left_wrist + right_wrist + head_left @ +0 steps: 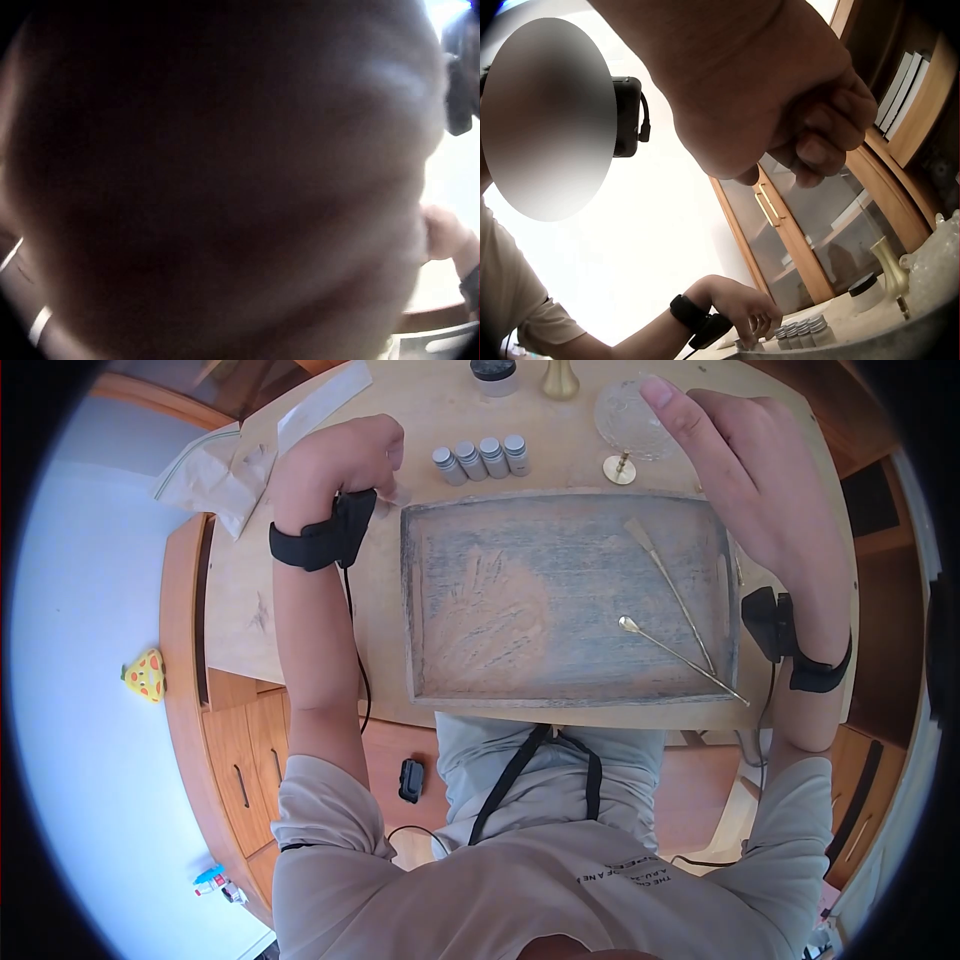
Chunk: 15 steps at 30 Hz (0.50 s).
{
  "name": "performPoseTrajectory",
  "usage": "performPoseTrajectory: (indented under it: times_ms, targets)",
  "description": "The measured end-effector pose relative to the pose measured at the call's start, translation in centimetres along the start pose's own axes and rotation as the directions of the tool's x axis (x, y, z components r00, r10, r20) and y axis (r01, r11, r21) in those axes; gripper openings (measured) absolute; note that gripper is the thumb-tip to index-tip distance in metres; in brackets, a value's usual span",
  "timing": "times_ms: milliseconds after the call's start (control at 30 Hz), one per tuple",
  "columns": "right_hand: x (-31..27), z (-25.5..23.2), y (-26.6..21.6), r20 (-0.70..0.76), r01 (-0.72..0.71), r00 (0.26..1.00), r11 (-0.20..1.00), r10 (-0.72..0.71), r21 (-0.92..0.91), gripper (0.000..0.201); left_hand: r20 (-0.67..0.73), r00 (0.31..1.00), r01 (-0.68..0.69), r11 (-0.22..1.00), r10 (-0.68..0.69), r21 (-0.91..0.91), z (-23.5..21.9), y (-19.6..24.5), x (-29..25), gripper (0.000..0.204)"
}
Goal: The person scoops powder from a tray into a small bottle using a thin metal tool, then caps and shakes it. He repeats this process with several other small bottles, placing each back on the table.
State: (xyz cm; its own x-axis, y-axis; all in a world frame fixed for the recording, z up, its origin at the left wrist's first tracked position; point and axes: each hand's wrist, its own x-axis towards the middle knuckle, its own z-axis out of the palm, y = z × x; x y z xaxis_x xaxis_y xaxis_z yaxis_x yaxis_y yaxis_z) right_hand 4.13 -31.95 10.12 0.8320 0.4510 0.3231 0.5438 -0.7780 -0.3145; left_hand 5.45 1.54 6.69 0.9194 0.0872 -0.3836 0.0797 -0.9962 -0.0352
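Observation:
My left hand (345, 455) is bent downward beside the tray's upper left corner. In the right wrist view its fingers (761, 322) hang loosely curled near a small lidded container (742, 346); whether they grip it is unclear. Raised over the upper right corner, my right hand (755, 475) has its thumb out and its other fingers curled, with nothing visible in them. The grey wooden tray (570, 698) holds brownish powder (500, 620), a brass spoon (665, 652) and a flat-ended brass tool (675, 588).
Several small silver-lidded jars (480, 460) line up behind the tray. Farther back are a black-lidded jar (493, 378), a brass vase (560, 380), a clear glass dish (625, 415) and a round brass piece (619, 470). A plastic bag (225, 475) lies at the left.

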Motion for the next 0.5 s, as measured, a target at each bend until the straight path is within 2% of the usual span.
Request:
performPoseTrajectory:
  times_ms: [67, 167, 233, 300, 367, 500]
  targets:
    - [-0.1, -0.1, -0.4, -0.006, -0.023, 1.0, 1.0, 0.023, 0.007, 0.069, -0.025, 0.999, -0.034, 0.999, 0.034, -0.019, 0.1, -0.2, -0.1, 0.036]
    - [0.6, -2.3, -2.4, 0.149, -0.093, 0.985, 0.995, 0.089, 0.025, 0.065, -0.075, 0.992, -0.104, 0.994, 0.102, -0.02, 0.6, -0.6, 0.3, 0.036]
    - [0.0, -1.7, -3.2, 0.035, -0.033, 0.999, 0.998, 0.035, -0.051, 0.065, -0.087, 0.984, -0.158, 0.987, 0.155, -0.029, 0.3, -0.2, 0.3, 0.035]
    - [0.0, -1.5, -2.9, 0.033, -0.04, 0.999, 0.997, 0.043, -0.061, 0.066, -0.073, 0.975, -0.213, 0.975, 0.209, -0.055, -0.1, 0.7, 0.3, 0.033]
    - [0.7, -1.5, -1.6, 0.142, -0.112, 0.984, 0.994, 0.112, -0.005, 0.066, -0.108, 0.961, -0.263, 0.962, 0.255, -0.067, 0.1, 0.8, 0.6, 0.032]
    - [0.7, -1.6, -1.7, 0.133, -0.087, 0.987, 0.996, 0.087, -0.009, 0.066, -0.111, 0.953, -0.289, 0.955, 0.28, -0.071, 0.0, 1.9, 0.5, 0.032]
